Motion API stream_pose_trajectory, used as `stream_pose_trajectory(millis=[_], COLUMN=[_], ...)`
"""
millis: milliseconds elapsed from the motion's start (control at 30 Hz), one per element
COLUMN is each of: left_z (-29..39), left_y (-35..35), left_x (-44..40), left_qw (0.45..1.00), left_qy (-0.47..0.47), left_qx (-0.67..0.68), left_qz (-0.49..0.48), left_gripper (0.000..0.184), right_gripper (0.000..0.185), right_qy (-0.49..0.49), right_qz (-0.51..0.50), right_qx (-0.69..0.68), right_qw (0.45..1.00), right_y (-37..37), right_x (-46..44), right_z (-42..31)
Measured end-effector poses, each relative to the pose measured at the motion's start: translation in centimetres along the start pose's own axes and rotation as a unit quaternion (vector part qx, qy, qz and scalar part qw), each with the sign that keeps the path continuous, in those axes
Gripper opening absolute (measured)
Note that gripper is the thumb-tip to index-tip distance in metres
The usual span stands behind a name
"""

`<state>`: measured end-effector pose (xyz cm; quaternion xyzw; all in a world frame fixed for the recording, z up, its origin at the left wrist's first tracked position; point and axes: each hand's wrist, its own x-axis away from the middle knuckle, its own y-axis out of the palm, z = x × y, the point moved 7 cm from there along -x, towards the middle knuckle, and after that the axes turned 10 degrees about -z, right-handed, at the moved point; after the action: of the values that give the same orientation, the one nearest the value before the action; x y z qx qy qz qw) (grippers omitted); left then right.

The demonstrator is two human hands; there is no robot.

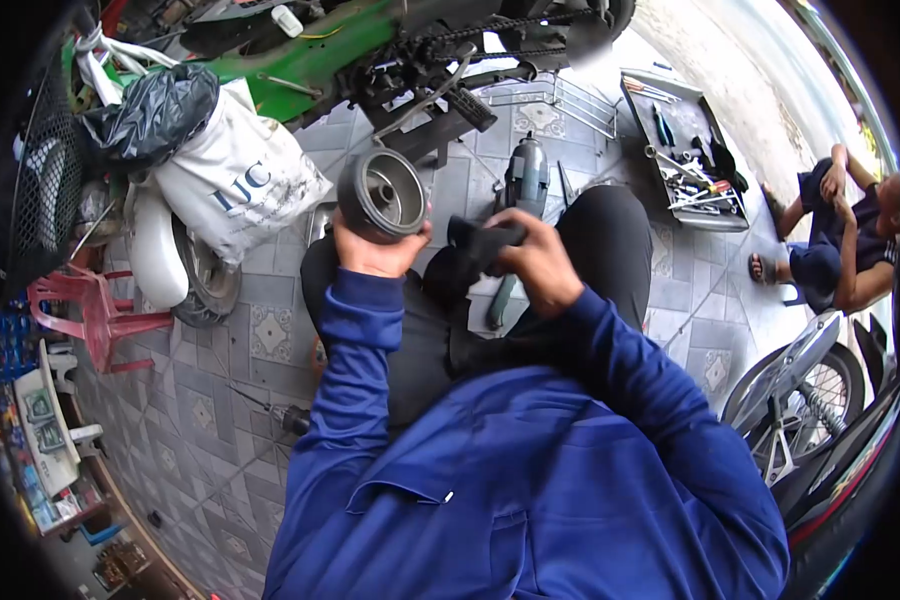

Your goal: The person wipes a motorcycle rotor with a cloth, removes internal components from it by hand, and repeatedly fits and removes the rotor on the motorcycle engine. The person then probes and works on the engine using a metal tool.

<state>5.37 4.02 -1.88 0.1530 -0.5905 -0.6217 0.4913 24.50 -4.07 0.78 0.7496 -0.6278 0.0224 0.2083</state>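
Note:
My left hand (378,252) is closed around a cup-shaped metal flywheel (390,190) from below. Its hollow side, with a hub in the middle, is turned up toward me. Close by on the right, my right hand (542,262) grips a black cloth (478,244) between thumb and fingers. The cloth hangs down beside the flywheel, apart from it as far as I can see. Beyond my knees, a dark power tool (527,172) lies on the tiles. A green-handled tool (500,303) lies between my legs, partly hidden.
Ahead stands a green-framed motorbike (290,75). A metal tray (638,165) of hand tools lies at right, near a seated person (855,225). On the left are a white sack (245,165), a red plastic chair (95,310) and a wheel (208,275). Another motorbike wheel (820,390) stands at right.

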Motion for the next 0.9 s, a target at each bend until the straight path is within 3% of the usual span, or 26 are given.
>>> stream_pose_trajectory(millis=[67,167,200,267,400,467,500,533,600,633,700,733,767,800,867,900], left_z=[0.4,-0.6,-0.9,-0.4,0.6,0.4,0.1,0.2,0.4,1.3,2.0,2.4,0.9,0.7,1.8,2.1], left_y=[0.6,1.7,2.3,1.9,0.9,0.7,2.0,0.7,3.4,2.7,2.8,2.4,5.0,4.6,4.0,4.4], left_x=[0.7,1.4,1.5,0.5,0.1,0.8,2.2,1.8,0.9,0.6,0.4,0.6,1.2,1.2,1.9,2.4], left_qw=[0.999,0.999,1.0,0.995,0.985,0.978,0.978,0.979,0.921,0.908,0.893,0.873,0.922,0.92,0.803,0.647], left_qy=[0.025,0.002,0.01,0.064,0.08,0.093,0.149,0.147,0.135,0.2,0.205,0.208,0.145,0.154,0.277,0.284], left_qx=[0.017,0.006,-0.003,-0.077,-0.135,-0.163,-0.142,-0.142,-0.108,-0.275,-0.349,-0.418,-0.269,-0.269,-0.512,-0.702], left_qz=[0.036,0.044,0.024,-0.023,-0.066,-0.088,-0.025,-0.021,-0.348,-0.245,-0.197,-0.141,-0.239,-0.24,-0.126,-0.086], left_gripper=[0.055,0.053,0.054,0.052,0.053,0.055,0.055,0.055,0.054,0.054,0.055,0.056,0.045,0.045,0.036,0.038], right_gripper=[0.026,0.041,0.047,0.044,0.037,0.042,0.039,0.036,0.027,0.027,0.022,0.019,0.019,0.018,0.02,0.022], right_qy=[-0.191,-0.276,-0.282,-0.281,-0.194,-0.153,-0.112,-0.073,-0.017,-0.023,-0.031,-0.029,-0.034,-0.042,-0.061,-0.059], right_qz=[0.015,-0.033,-0.028,-0.042,0.104,0.101,0.058,0.025,-0.03,-0.03,-0.18,-0.173,-0.16,-0.146,-0.217,-0.233], right_qx=[0.012,-0.165,-0.131,-0.114,-0.021,-0.006,0.0,-0.075,-0.26,-0.261,-0.481,-0.504,-0.466,-0.429,-0.348,-0.289], right_qw=[0.981,0.946,0.95,0.952,0.975,0.983,0.992,0.994,0.965,0.965,0.857,0.846,0.869,0.89,0.91,0.927], right_y=[-1.0,0.0,0.8,1.8,2.6,4.1,4.9,5.8,7.5,7.4,9.4,9.0,8.9,8.7,8.8,8.8], right_x=[1.7,3.9,4.1,3.2,0.8,-0.2,-1.2,-2.4,-4.7,-5.2,-5.3,-5.2,-4.9,-4.6,-4.0,-3.8], right_z=[-2.9,-7.9,-9.8,-10.7,-7.8,-7.5,-7.1,-6.3,-5.0,-4.5,-4.0,-3.3,-3.5,-3.8,-3.6,-3.2])
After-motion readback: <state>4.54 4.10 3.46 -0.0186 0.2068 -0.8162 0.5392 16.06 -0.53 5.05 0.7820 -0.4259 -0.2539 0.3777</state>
